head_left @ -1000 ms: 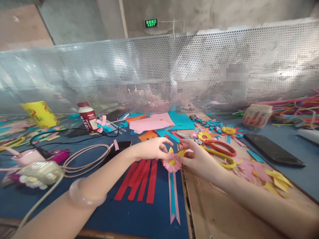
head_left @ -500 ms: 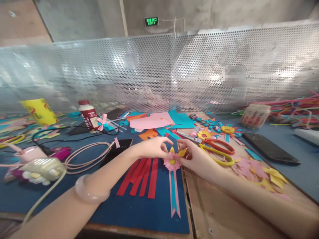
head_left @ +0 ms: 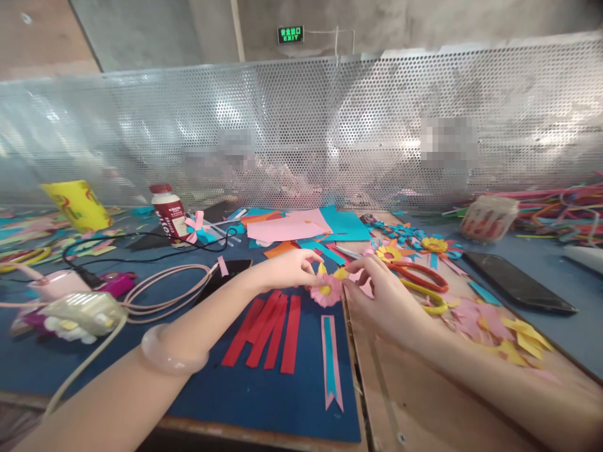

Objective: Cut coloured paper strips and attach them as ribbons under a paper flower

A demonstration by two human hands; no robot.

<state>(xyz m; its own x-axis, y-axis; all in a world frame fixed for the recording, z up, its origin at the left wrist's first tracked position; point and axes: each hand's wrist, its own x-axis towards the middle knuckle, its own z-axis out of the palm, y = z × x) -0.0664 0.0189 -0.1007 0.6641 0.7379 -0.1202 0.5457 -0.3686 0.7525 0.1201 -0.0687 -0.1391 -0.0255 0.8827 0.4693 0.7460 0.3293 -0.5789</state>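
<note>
A pink paper flower [head_left: 326,290] with a yellow centre is held between my two hands, over the edge of the blue mat. Fingers of my left hand [head_left: 301,269] pinch its left side. My right hand [head_left: 372,285] grips its right side, by a yellow paper petal [head_left: 340,274] that sticks up there. Another yellow petal [head_left: 321,268] points up near my left fingertips. Below the flower, apart from it, a pink and blue ribbon strip [head_left: 331,364] with a notched end lies on the mat. Several red paper strips [head_left: 271,333] lie left of it.
Orange- and yellow-handled scissors [head_left: 419,276] lie beyond my right hand, near finished paper flowers [head_left: 434,245] and yellow scraps [head_left: 527,336]. A phone [head_left: 518,282] is at right. Coloured sheets [head_left: 289,227], a bottle [head_left: 169,215] and coiled cable [head_left: 164,292] lie behind and left.
The pink flower has lifted and shifted slightly up, away from the pink and blue strip, which now lies separate with its top end showing. My right fingers have moved to the flower's right edge.
</note>
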